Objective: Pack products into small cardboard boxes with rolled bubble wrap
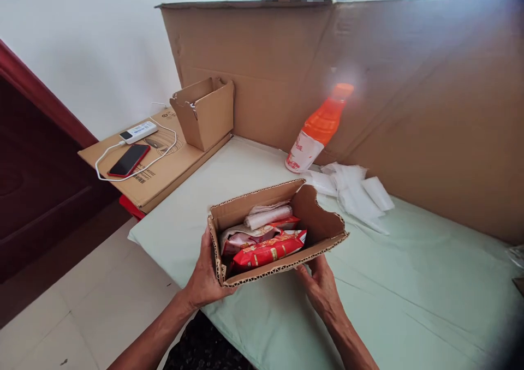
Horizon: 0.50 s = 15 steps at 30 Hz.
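Observation:
Both hands hold an open cardboard box (327, 217), tilted toward me above the pale green cloth. My left hand (207, 274) grips its left end, with the thumb along the near side. My right hand (321, 285) holds the near side from below on the right; some of its fingers are hidden under the box. Inside lie a red snack packet (270, 250), another red and white packet (245, 236) behind it, and a white plastic roll (268, 217) at the back. The right end of the box has a notched edge.
An orange drink bottle (315, 132) leans at the cardboard wall (262, 48), beside folded clear plastic bags (356, 190). On a flat carton (151, 181) at the left are a phone (129, 160), a power strip (139, 132) with a white cable, and a second cardboard box (213, 116).

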{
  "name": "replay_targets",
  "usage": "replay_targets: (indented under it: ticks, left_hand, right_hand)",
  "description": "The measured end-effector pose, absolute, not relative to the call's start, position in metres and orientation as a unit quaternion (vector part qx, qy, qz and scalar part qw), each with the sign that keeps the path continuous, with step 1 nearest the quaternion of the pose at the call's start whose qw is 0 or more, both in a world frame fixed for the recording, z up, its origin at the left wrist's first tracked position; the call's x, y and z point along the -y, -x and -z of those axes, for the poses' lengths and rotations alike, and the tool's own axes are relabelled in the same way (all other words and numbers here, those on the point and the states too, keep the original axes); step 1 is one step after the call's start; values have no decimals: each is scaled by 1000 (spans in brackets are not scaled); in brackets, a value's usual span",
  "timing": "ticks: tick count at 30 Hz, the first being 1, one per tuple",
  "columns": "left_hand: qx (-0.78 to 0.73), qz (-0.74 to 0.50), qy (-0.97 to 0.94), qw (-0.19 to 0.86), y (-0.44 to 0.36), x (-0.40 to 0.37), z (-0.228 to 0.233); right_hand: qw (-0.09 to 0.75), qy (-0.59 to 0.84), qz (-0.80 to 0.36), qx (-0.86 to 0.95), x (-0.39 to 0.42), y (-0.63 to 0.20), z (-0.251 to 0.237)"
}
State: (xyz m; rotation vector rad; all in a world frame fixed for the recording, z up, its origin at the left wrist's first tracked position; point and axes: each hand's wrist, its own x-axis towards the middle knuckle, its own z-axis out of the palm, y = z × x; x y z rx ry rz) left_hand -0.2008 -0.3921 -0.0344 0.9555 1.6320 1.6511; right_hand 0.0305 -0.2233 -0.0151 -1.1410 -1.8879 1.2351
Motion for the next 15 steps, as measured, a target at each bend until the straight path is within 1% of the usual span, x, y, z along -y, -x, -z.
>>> replay_targets:
  ticks: [7, 11, 15]
  left_hand:
    - [-686, -557, -399, 246, 225, 423, 53]
    - [-712, -546, -401, 183, 226, 426, 46]
    - [-741, -568, -339, 117, 240, 432, 31]
  right_hand:
    - [300, 399, -495, 711, 243, 4, 14]
    - [286, 391, -510, 710, 244, 13, 16]
    - [298, 317, -507, 744, 233, 49, 6]
